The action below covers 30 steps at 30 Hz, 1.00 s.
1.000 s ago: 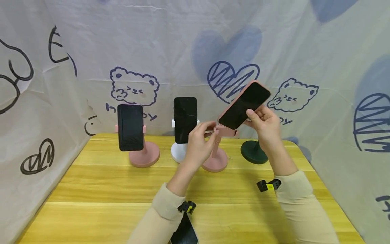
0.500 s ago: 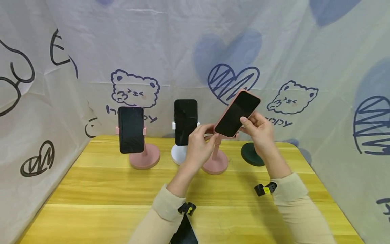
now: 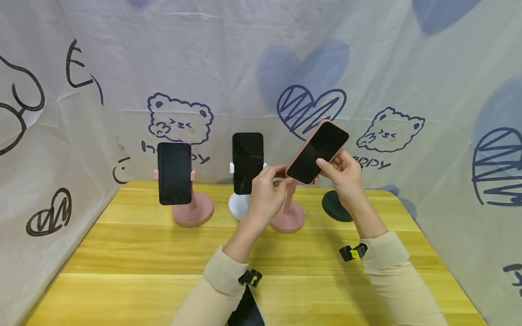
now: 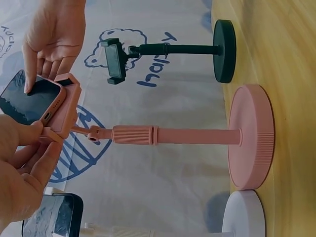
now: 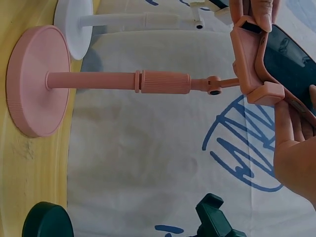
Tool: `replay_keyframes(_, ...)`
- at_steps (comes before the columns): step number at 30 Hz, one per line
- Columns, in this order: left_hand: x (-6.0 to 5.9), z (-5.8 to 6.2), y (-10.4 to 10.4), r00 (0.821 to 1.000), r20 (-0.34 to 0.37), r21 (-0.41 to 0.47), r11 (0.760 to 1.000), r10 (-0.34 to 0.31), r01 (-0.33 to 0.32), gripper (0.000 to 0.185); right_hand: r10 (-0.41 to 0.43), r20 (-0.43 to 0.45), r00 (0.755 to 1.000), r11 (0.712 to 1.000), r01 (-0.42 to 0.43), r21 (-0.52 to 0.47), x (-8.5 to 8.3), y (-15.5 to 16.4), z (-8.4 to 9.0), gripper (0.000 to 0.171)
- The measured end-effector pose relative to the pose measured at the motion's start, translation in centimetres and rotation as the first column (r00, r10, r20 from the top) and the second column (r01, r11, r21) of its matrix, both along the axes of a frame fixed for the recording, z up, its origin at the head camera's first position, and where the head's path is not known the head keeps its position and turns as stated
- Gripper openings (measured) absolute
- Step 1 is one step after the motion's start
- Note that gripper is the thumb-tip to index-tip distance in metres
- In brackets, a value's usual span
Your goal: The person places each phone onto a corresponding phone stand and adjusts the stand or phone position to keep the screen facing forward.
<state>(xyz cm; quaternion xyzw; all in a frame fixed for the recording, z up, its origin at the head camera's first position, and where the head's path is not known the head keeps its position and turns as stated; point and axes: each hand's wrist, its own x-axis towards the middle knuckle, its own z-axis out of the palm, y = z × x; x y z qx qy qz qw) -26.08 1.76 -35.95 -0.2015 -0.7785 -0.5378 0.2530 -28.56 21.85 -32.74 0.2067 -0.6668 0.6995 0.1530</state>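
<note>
My right hand (image 3: 332,166) grips a pink-cased phone (image 3: 318,151) with a dark screen, tilted up to the right. The phone's lower end (image 4: 29,98) sits in the clamp (image 4: 66,108) of the middle pink stand (image 3: 287,217). My left hand (image 3: 281,178) pinches that clamp from the left side, fingers (image 4: 29,148) on its jaw. In the right wrist view the clamp (image 5: 252,59) wraps the phone (image 5: 291,64) and the pink pole (image 5: 163,81) runs to the round base (image 5: 37,81).
On the yellow wooden table (image 3: 142,253), a pink stand holds a black phone (image 3: 175,173) at left. A white stand holds another phone (image 3: 247,163). A dark green stand (image 3: 336,206) with a bare clamp (image 4: 114,61) is at right. Printed cloth walls enclose the table.
My right hand has brought the pink phone down and to the left, and its lower end now meets the clamp. The left hand has stayed on the clamp.
</note>
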Motion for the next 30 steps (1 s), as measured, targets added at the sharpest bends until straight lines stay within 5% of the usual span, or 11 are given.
replay_keyframes(16,-0.1,0.0,-0.6,1.0,0.022,-0.123,0.992,-0.011,0.013,0.026,-0.038,-0.075,0.996,0.992,0.046,0.113,-0.5,0.5,-0.3,0.026)
replay_keyframes(30,-0.1,0.2,-1.1,0.999,-0.034,-0.184,0.983,0.001,-0.007,0.026,-0.036,-0.115,0.993,0.976,0.06,0.209,-0.7,1.2,-0.2,0.022)
